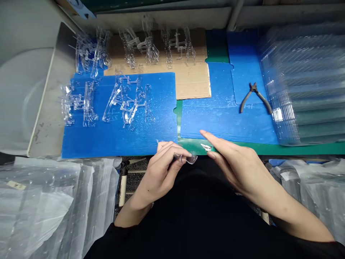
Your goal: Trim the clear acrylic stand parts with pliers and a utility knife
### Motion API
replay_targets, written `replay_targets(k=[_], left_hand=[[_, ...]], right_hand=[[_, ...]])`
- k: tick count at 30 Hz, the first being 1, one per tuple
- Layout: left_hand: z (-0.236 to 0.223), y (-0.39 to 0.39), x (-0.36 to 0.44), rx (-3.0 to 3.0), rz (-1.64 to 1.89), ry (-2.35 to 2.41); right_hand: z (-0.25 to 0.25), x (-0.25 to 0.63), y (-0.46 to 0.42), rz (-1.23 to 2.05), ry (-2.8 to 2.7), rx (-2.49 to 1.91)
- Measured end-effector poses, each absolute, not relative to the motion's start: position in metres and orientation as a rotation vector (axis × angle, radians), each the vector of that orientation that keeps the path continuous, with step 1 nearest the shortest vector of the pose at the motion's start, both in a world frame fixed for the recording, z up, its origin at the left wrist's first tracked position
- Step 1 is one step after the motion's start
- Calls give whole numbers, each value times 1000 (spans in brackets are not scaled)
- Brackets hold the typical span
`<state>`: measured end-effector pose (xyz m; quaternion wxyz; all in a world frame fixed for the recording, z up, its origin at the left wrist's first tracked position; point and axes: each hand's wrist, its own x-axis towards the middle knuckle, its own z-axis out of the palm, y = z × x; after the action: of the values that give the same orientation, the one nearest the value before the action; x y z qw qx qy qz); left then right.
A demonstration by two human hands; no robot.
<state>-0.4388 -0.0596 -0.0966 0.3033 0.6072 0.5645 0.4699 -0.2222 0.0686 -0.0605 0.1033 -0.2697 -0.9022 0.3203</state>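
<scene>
The left hand (159, 176) pinches a small, clear, curved plastic piece (186, 158) between its thumb and fingertips, a closed grip held just off the near edge of the tabletop, at bottom centre of the frame. The right hand (237, 169) reaches in from the lower right, its forefinger and thumb spread apart around a tiny clear plastic shard (206, 146). The shard sits over a green cutting mat (194, 145), and I cannot tell whether this grip is holding it.

A wide blue corrugated plastic board (151, 140) lies at centre left, carrying clusters of clear moulded plastic runners (126, 104). More of these clear clusters (151, 46) lie along the top on a brown cardboard sheet (194, 82). To the right, a second blue corrugated board (229, 122) holds a pair of dark-handled steel side cutters (254, 97), well apart from both hands. A tall stack of clear ribbed plastic trays (296, 82) fills the right edge. Crumpled clear plastic bags (54, 201) sit at lower left, and similar bags (318, 190) sit at lower right. A pale grey metal panel (43, 100) occupies the upper left.
</scene>
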Motion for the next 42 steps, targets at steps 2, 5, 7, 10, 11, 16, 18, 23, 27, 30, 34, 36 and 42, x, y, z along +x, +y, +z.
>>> replay_targets(k=[2,5,7,10,11,16,18,23,27,30,34,36,42], left_hand=[[-98,-61,-438,1466,1267,1399],[-99,-63,-437,1276,1272,1257],[-100,-64,-437,1211,1254,1178],[-99,-63,-438,1180,1216,1123],[-98,-63,-438,1176,1210,1117],[-97,-59,-438,1180,1225,1061],[-97,-58,-439,1209,1203,1076],[-97,-58,-442,1291,1125,1154],[-96,-59,-443,1309,1121,1111],[-96,-59,-443,1316,1105,1099],[-96,-60,-444,1313,1094,1130],[-96,-60,-444,1325,1094,1130],[-97,-60,-444,1342,1129,1124]], right_hand=[[-64,-223,68,1017,-2594,-872],[-66,-223,65,1157,-2505,-881],[-66,-225,62,1230,-2473,-775],[-62,-229,58,1287,-2435,-567],[-61,-230,58,1292,-2422,-518],[-57,-232,56,1297,-2425,-433],[-57,-232,57,1300,-2431,-406],[-55,-230,56,1309,-2442,-384],[-53,-228,56,1324,-2458,-380],[-52,-226,57,1326,-2469,-364],[-48,-227,56,1381,-2445,-392],[-47,-227,54,1428,-2414,-416],[-46,-229,46,1510,-2332,-468]])
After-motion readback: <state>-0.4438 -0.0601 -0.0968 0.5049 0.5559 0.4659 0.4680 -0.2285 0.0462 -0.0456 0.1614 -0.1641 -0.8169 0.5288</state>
